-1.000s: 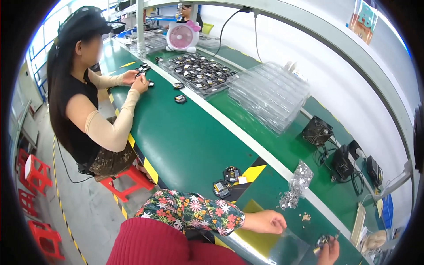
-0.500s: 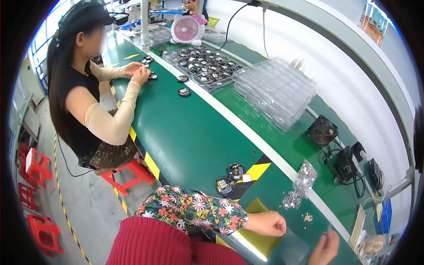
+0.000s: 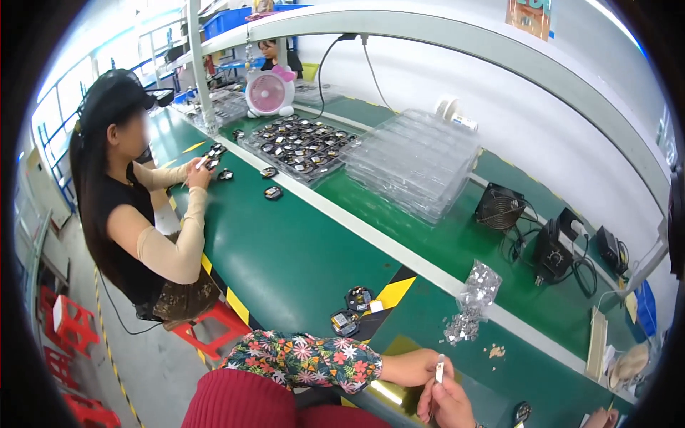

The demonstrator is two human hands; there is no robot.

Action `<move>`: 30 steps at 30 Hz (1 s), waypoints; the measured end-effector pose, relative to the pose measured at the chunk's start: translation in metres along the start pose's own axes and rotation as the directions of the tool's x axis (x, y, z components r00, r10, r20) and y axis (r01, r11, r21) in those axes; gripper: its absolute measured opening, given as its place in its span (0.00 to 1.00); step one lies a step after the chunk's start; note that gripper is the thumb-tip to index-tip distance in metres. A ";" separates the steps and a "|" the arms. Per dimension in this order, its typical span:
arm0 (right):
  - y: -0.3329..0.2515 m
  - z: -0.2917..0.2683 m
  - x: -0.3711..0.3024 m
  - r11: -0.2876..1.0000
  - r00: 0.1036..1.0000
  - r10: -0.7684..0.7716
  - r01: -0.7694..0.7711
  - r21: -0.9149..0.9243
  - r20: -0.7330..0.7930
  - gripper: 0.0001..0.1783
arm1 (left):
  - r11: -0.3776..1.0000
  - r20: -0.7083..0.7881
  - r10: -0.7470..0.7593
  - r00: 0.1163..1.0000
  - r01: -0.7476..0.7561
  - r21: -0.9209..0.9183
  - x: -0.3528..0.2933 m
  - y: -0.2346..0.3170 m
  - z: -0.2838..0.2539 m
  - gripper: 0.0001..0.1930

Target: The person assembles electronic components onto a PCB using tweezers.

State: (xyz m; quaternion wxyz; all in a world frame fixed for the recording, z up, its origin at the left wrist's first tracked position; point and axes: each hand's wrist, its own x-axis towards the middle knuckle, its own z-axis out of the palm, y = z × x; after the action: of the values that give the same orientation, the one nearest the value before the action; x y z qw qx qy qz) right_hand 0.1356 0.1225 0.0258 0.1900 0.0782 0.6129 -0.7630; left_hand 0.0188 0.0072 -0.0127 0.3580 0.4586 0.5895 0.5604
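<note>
My left hand reaches in over a yellowish sheet, its fingers curled closed; what they hold, if anything, is hidden. Right against it, my right hand is closed around a slim, pale strip-like piece, which stands up between the two hands. The piece is too small to name exactly. Ahead of the hands lies a pile of small silvery pieces, spilling from a clear plastic bag. A few tan bits are beside it. Two round black electronic modules sit on the striped tape left of the hands.
A co-worker sits at the left, hands on small parts. Farther back are a tray of round modules, stacked clear trays and a pink-white fan. A black fan and cabled box stand right. Another hand shows lower right.
My right hand has come left to meet my left hand, and the pale piece now shows between them. The view has shifted, bringing a black module and another hand in at lower right.
</note>
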 end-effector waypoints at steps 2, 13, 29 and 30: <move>0.002 0.001 -0.001 0.995 1.000 -0.019 0.020 0.093 -0.004 0.15 | 0.999 0.003 -0.027 1.000 0.027 -0.046 0.001 0.001 0.001 0.07; 0.006 0.002 0.003 0.986 0.997 -0.058 0.048 0.160 0.053 0.15 | 1.000 0.037 -0.028 0.999 0.028 -0.012 -0.002 0.007 -0.003 0.05; 0.011 0.000 0.003 0.988 0.996 -0.050 0.038 0.153 0.071 0.17 | 0.988 -0.028 0.004 1.000 -0.009 -0.155 -0.003 -0.001 0.005 0.06; 0.011 0.002 0.004 0.984 0.997 -0.048 0.039 0.174 0.052 0.18 | 0.989 -0.031 0.011 0.999 -0.016 -0.148 -0.004 -0.001 0.004 0.06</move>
State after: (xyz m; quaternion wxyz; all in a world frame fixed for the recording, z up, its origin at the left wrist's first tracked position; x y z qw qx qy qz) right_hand 0.1367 0.1181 0.0153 0.1828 0.0597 0.5403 -0.8192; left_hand 0.0232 0.0047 -0.0147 0.3781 0.4263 0.5486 0.6119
